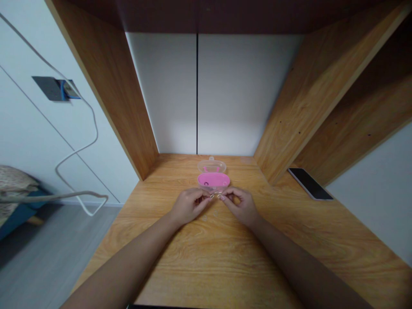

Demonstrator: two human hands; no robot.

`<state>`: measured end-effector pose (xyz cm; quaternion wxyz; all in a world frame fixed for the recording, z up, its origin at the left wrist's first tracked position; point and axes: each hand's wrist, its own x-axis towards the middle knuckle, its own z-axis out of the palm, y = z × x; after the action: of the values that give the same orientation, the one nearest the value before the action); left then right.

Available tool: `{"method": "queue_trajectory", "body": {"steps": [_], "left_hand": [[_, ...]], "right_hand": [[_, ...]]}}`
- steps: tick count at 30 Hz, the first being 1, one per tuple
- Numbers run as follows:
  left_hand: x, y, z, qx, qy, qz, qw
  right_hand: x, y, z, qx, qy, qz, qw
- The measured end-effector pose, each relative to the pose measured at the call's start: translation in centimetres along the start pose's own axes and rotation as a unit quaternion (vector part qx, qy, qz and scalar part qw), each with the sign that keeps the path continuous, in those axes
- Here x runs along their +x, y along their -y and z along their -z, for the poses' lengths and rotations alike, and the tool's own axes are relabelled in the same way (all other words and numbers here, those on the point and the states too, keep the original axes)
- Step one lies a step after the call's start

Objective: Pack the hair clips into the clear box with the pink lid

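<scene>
Before the pink case (pixel 213 178), left hand (pixel 189 206) and right hand (pixel 243 207) angle inward, pinching loops (pixel 219 196).

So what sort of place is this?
Probably a bedroom at home: there's a wooden desk beneath a dark shelf, and what looks like bedding at the left edge.

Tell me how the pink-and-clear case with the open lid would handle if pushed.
The pink-and-clear case looks like plastic, so probably light. Sitting level on the wooden desk, it would likely slide rather than roll. Its open clear lid, behind it, might swing.
</scene>
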<state>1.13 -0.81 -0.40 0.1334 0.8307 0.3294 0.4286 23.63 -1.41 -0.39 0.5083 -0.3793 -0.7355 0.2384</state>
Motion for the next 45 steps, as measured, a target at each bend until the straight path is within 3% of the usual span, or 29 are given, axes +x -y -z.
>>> {"method": "queue_trajectory", "body": {"steps": [5,22,34,45], "left_hand": [[0.22,-0.32,0.11,0.007,0.021,-0.028,0.999],[0.18,-0.06,0.02,0.008,0.035,-0.054,0.998],[0.17,-0.29,0.05,0.009,0.039,-0.04,0.998],[0.06,-0.04,-0.03,0.019,0.045,-0.021,0.999]], "right_hand": [[-0.07,-0.01,0.08,-0.039,0.036,0.038,0.998],[0.08,-0.09,0.05,-0.074,0.061,0.062,0.993],[0.02,-0.52,-0.01,-0.072,0.061,0.051,0.994],[0.08,0.15,0.06,-0.057,0.097,0.048,0.993]]}}
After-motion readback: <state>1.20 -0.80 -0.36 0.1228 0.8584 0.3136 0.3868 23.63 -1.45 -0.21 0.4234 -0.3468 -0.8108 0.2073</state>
